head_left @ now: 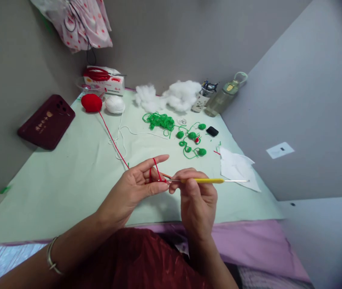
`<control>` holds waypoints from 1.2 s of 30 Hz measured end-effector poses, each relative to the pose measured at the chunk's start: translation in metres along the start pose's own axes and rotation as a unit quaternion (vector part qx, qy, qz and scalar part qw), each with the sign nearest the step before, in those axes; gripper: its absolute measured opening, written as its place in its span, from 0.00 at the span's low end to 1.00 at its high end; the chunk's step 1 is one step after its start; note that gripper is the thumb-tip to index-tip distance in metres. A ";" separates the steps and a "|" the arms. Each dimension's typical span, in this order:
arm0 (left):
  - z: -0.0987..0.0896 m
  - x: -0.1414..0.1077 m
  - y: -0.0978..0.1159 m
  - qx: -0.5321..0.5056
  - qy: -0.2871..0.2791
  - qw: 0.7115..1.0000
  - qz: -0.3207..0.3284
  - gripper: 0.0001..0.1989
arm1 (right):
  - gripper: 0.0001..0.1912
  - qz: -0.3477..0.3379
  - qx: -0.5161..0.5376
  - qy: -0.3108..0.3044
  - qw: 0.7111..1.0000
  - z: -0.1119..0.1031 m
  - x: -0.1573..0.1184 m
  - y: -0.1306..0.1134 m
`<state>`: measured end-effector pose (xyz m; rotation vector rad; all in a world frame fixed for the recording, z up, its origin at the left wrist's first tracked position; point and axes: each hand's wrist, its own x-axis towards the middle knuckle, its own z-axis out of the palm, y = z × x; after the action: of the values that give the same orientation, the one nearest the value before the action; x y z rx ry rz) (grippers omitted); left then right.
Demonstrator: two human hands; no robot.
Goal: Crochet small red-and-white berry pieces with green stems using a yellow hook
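Red yarn (111,138) runs from a red ball (91,103) at the back left to my left hand (137,182). It loops over the raised index finger, and the thumb and other fingers pinch a small red piece of it. My right hand (197,196) grips a crochet hook (208,181) by its yellow handle, closed round it. The hook's thin metal tip points left and meets the red yarn at my left fingertips. Its other metal end sticks out to the right.
Behind my hands lie a white yarn ball (115,104), white stuffing (183,96), green yarn (160,121) and several green balls. A maroon phone (47,122) leans at left. A pen cup (201,99), bottle (222,97) and white paper (237,168) are at right.
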<state>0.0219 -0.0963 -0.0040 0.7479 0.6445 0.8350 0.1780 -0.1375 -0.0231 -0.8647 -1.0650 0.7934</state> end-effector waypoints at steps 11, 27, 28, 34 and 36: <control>-0.008 0.002 -0.001 -0.039 -0.062 0.996 -0.058 0.21 | 0.08 0.110 0.093 0.036 0.989 -0.009 0.011 -0.004; 0.000 0.002 -0.013 -0.002 0.015 1.000 0.020 0.32 | 0.10 -0.019 -0.080 0.000 0.997 0.004 -0.005 0.001; 0.000 0.001 -0.013 0.005 0.019 1.000 0.023 0.34 | 0.10 -0.020 -0.081 0.001 0.997 0.004 -0.005 0.001; 0.000 0.001 -0.009 0.099 0.039 0.992 0.064 0.35 | 0.06 0.027 -0.076 -0.039 0.996 0.002 -0.003 0.000; -0.003 0.002 -0.007 0.113 0.035 0.991 0.062 0.35 | 0.05 0.058 -0.066 -0.053 0.995 0.001 -0.001 0.000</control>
<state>0.0232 -0.0969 -0.0116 0.9752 0.7690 0.9147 0.1772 -0.1379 -0.0235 -1.0133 -1.1792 0.8806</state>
